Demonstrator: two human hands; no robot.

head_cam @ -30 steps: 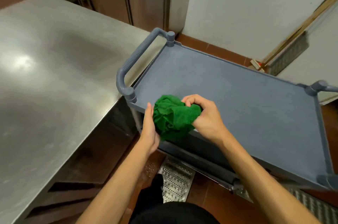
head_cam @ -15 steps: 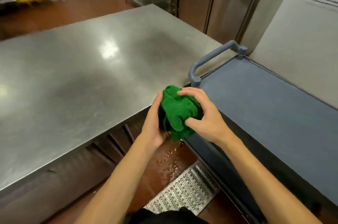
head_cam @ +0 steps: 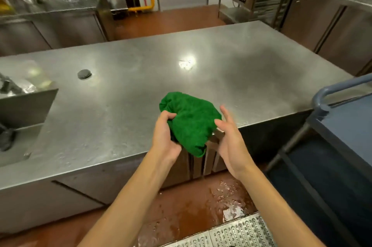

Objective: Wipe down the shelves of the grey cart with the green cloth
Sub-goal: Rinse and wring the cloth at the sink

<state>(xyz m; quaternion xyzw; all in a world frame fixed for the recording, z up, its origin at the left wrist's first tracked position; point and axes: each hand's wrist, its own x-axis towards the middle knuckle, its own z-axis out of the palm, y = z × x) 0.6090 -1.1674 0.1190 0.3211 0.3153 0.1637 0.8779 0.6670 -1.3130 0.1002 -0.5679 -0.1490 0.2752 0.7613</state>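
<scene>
Gripping green cloth (head_cam: 191, 123): left hand (head_cam: 164, 138); right hand (head_cam: 229, 140) touching

Both bare forearms reach forward from the bottom of the view, hands close together above the near edge of the bench (head_cam: 112, 117). The left hand (head_cam: 165, 138) has its fingers curled into the bunched green cloth (head_cam: 191, 121), gripping it from the left. The right hand (head_cam: 231, 142) is palm-inward with fingers loosely straight and spread, the thumb just touching the cloth's right side.
</scene>
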